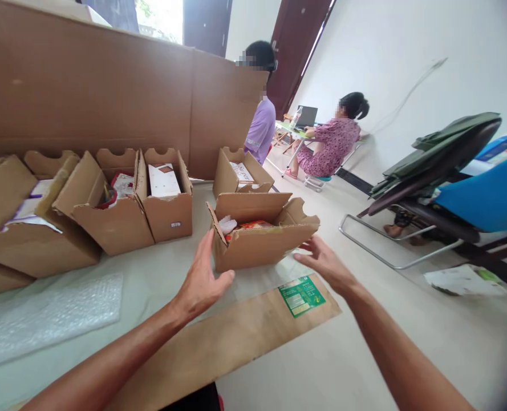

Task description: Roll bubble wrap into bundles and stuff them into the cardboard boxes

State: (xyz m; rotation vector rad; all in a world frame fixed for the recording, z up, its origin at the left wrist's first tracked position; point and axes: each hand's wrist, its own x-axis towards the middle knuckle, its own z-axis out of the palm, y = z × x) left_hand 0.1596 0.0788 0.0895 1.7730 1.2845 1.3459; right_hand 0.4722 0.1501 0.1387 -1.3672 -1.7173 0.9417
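Observation:
An open-topped cardboard box (253,248) stands before me on the table, holding something red and orange (256,224) and a crumpled whitish piece (227,225). My left hand (206,275) is at the box's left end, fingers stretched along it and thumb spread away. At the right end is my right hand (320,260), its fingers extended and apart by the lower corner. Whether the fingertips of either hand press on the box, I cannot tell. Below the box lies a flat brown cardboard strip (236,348) with a green label (302,297).
More open cardboard boxes (167,217) line the left, and another box (240,177) stands behind mine. A tall cardboard panel (86,97) rises at the back. Bubble wrap (52,314) lies front left. Two people sit beyond; a folding chair (433,171) stands right.

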